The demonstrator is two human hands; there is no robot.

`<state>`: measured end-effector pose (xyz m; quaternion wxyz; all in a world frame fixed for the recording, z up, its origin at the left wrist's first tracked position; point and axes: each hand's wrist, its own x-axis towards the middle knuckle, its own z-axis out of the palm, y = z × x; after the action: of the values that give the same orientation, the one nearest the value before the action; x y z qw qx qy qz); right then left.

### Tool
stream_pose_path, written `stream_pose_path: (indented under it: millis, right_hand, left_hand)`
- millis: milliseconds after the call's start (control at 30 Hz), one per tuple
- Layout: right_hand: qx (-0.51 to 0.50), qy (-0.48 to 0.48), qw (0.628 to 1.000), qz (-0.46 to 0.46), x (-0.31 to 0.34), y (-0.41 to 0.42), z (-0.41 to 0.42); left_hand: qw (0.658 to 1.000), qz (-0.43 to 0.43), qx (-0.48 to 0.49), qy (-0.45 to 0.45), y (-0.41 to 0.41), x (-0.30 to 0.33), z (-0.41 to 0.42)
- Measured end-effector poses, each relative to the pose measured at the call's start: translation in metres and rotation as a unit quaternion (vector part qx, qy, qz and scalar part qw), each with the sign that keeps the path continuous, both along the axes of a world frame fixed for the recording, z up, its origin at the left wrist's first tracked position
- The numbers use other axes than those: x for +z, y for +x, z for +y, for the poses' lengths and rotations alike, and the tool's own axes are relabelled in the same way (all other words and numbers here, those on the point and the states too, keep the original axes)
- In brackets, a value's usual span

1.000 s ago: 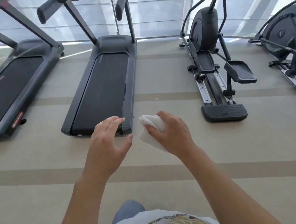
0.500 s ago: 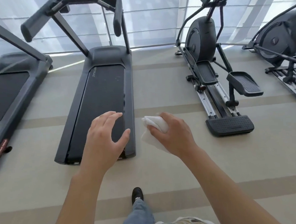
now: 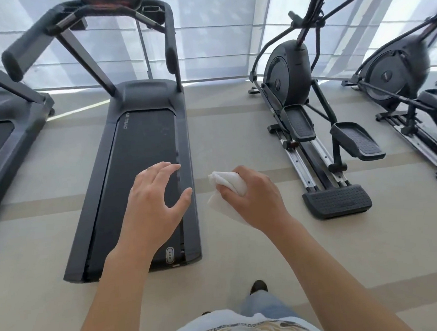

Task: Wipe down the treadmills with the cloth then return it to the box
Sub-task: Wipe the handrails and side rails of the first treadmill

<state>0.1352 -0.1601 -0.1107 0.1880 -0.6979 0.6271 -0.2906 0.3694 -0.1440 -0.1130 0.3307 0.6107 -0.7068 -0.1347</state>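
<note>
A dark treadmill (image 3: 138, 149) stands straight ahead, its belt running away from me and its padded handrails (image 3: 168, 28) and console at the top of the view. My right hand (image 3: 254, 196) grips a bunched white cloth (image 3: 227, 184), held in the air just right of the treadmill's rear end. My left hand (image 3: 155, 206) hovers over the belt's rear part with fingers spread and relaxed, holding nothing. A second treadmill (image 3: 6, 141) is partly in view at the far left. No box is visible.
An elliptical trainer (image 3: 309, 125) stands to the right of the treadmill, with a strip of beige floor (image 3: 225, 129) between them. Another elliptical (image 3: 405, 84) is at the far right edge. Shaded windows run along the back. One of my shoes (image 3: 258, 286) shows below.
The view has closed in on the middle treadmill, whose rear end now lies under my left forearm. The console has come into view. Both hands keep the same pose, cloth still held.
</note>
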Motion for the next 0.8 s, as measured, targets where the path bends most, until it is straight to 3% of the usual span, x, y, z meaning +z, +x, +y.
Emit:
stream_pose_path:
  millis: [367,800]
  right_hand:
    - [0.020,0.009,1.000,-0.001,-0.013,-0.019,-0.129]
    - [0.070,0.015,0.997,-0.015,-0.007,-0.106,-0.355]
  left_hand:
    - [1.000,0.005,0.024,0.008,-0.015,-0.015,-0.121]
    - [0.997,0.024,0.073,-0.003,-0.114,-0.005,-0.328]
